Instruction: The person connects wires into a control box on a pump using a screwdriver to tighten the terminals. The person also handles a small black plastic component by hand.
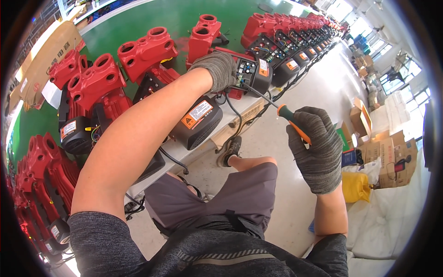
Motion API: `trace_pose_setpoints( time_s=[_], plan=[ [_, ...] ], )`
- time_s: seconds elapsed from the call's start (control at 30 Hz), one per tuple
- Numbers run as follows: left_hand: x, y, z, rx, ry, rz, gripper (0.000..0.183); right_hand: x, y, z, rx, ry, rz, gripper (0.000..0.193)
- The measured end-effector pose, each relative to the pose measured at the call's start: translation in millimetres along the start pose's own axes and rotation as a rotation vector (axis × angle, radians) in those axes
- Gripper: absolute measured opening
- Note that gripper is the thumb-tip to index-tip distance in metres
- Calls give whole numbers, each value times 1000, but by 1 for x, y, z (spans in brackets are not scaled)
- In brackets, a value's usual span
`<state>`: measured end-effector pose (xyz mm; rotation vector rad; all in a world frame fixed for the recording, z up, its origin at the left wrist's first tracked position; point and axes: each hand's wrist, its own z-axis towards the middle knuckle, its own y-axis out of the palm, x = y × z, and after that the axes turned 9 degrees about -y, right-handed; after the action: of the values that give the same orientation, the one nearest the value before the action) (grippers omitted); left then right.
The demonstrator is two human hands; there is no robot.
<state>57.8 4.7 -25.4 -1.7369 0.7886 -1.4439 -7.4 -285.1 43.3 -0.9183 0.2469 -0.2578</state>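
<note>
In my right hand (318,147), closed in a dark grey knit glove, is a screwdriver (293,121) with a green and orange handle. Its thin shaft slants up and left, with the tip at the lower edge of an open terminal box (246,71) on a red pump (203,34) with a black motor cover. My left hand (217,69), gloved the same way, lies over this pump with its fingers curled against the left side of the box. What those fingers pinch, if anything, is hidden. A black cable (234,108) hangs below the box.
More red pumps (97,83) stand to the left, and a long row of pumps (281,27) runs away at the right along the green bench top (175,14). Black cables hang over its edge. Cardboard boxes (390,154) and a yellow bag (355,187) sit at the right.
</note>
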Motion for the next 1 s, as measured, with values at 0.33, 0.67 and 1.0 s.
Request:
trace_pose_setpoints(
  time_s=[0.33, 0.67, 1.0],
  plan=[
    [1, 0, 2, 24, 4, 88, 17, -4, 2, 2, -19, 14, -22, 31],
    [0, -1, 1, -9, 32, 66, 16, -21, -8, 23, -212, -133, -124, 34],
    [-3, 0, 6, 31, 35, 160, 30, -35, -16, 71, -552, -476, -244, 29]
  ],
)
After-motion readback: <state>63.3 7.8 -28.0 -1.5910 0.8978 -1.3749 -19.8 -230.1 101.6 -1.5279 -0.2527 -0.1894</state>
